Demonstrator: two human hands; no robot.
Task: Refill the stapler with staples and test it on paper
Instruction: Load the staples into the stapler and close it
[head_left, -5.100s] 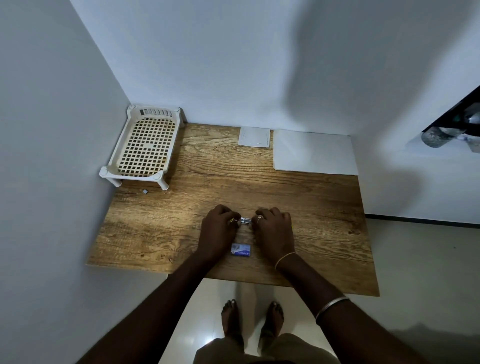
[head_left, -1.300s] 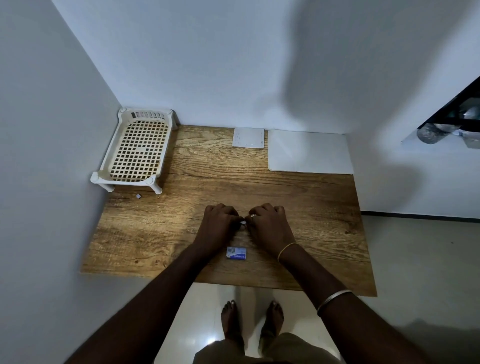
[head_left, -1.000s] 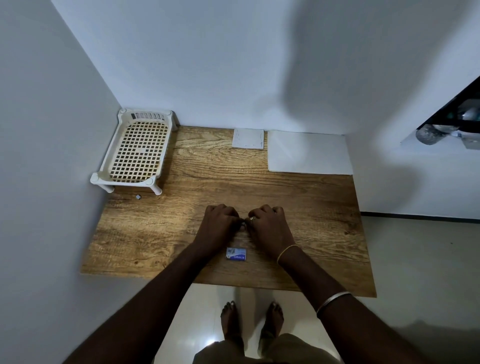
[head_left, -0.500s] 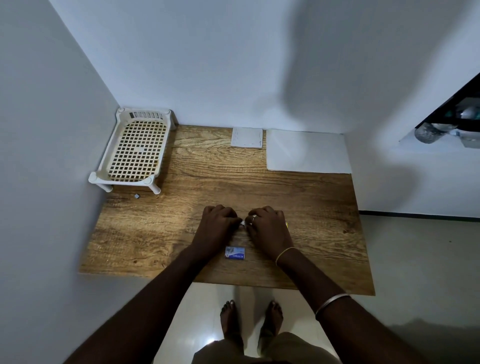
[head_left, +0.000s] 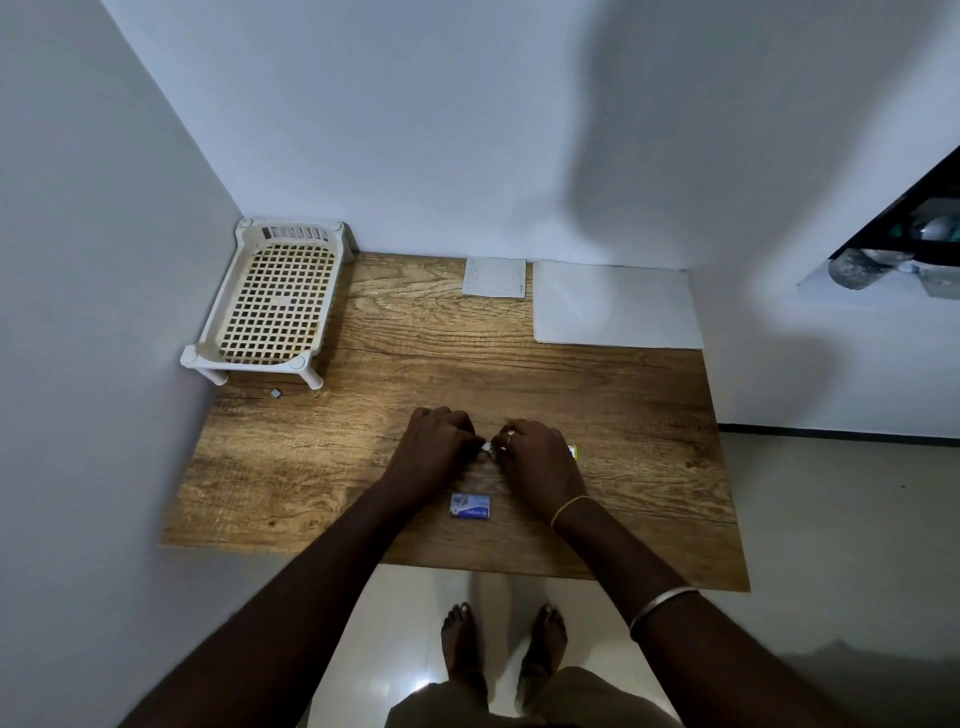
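Observation:
My left hand (head_left: 434, 447) and my right hand (head_left: 535, 460) rest close together on the wooden table (head_left: 623, 431), fingers curled around a small metal stapler (head_left: 487, 447). Only a silvery sliver of it shows between the knuckles, and a yellow-green tip (head_left: 572, 452) peeks out right of my right hand. A small blue staple box (head_left: 470, 506) lies on the table just in front of my hands, near the front edge. A large white paper sheet (head_left: 615, 306) lies at the back right.
A cream plastic mesh rack (head_left: 275, 304) stands at the back left corner by the wall. A small white card (head_left: 494, 277) lies at the back middle. A tiny dark bit (head_left: 276, 393) sits before the rack. Walls close off the left and back.
Over the last seconds my hands have drawn closer together, hiding more of the stapler. The staple box has not moved.

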